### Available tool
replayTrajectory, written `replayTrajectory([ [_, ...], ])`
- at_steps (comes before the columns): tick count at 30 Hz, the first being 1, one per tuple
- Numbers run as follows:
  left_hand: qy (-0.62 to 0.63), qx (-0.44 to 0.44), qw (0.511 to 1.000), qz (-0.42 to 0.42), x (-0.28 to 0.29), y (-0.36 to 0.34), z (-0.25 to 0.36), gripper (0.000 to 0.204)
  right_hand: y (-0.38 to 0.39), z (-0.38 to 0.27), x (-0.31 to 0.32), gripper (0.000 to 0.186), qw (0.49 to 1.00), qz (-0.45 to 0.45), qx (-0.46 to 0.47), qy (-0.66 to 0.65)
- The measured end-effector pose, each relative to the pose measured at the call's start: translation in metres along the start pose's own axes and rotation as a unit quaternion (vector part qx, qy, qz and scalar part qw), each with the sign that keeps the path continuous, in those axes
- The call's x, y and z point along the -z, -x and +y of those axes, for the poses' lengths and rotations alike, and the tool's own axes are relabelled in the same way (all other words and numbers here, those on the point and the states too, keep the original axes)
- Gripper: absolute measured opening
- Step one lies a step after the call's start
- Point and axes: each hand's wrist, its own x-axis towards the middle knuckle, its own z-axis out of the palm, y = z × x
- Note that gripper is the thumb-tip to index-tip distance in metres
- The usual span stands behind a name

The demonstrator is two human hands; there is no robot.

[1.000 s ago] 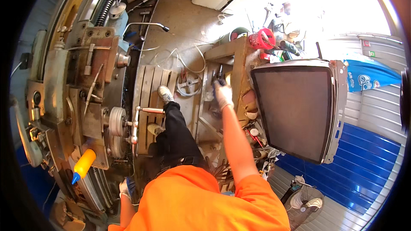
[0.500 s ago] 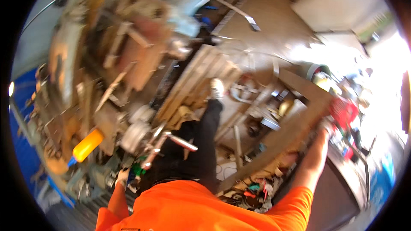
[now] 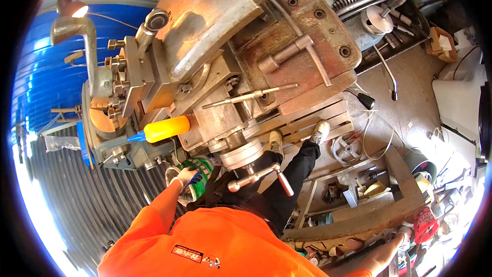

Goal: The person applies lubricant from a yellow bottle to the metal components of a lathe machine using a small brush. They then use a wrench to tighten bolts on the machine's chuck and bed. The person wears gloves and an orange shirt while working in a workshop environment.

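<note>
My left hand (image 3: pixel 185 176) is at the mouth of a green and white bag or tub (image 3: pixel 201 173), low beside the machine. A dark blue patch covers its fingers, so I cannot tell how they are bent. Far to the right, my right hand (image 3: pixel 405 231) reaches out next to a red mesh-like item (image 3: pixel 425 224); its fingers are too small and hidden to read. In front of me stands a lathe carriage with a metal crank handle (image 3: pixel 260 177). A yellow bottle with a blue nozzle (image 3: pixel 166 129) lies on it, and a tap wrench (image 3: pixel 249 96) rests nearby.
A lit lamp (image 3: pixel 72 7) and the lathe chuck (image 3: pixel 106 115) are at the left. Wooden slats (image 3: pixel 328 118) lie under my feet. To the right are a wooden frame (image 3: pixel 353 225), a handwheel (image 3: pixel 347 150) on the floor and a bucket (image 3: pixel 420 164). A ball-ended lever (image 3: pixel 388 74) sticks out.
My view has swung, and the lathe now appears larger and sharper. My right hand appears lower at the right edge, still beside the red item; my left hand is now at the green bag's mouth.
</note>
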Motion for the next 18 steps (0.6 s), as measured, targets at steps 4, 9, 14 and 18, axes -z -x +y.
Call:
replayTrajectory([
  [4,0.542,0.210,0.813,-0.036,0.009,-0.009,0.009,0.035,0.079,-0.035,0.050,0.046,0.999,-0.003,0.000,-0.042],
  [9,-0.059,0.029,0.998,-0.014,-0.002,0.016,0.034,0.033,0.242,-0.074,0.158,0.036,0.868,0.086,0.311,-0.377],
  [14,0.183,0.045,0.972,0.140,-0.057,-0.027,-0.033,0.039,0.524,-0.158,0.301,0.014,0.662,-0.025,0.545,-0.514],
  [18,0.431,0.119,0.840,0.307,0.069,0.016,0.050,0.045,0.698,-0.227,0.312,0.017,0.554,-0.058,0.664,-0.499],
])
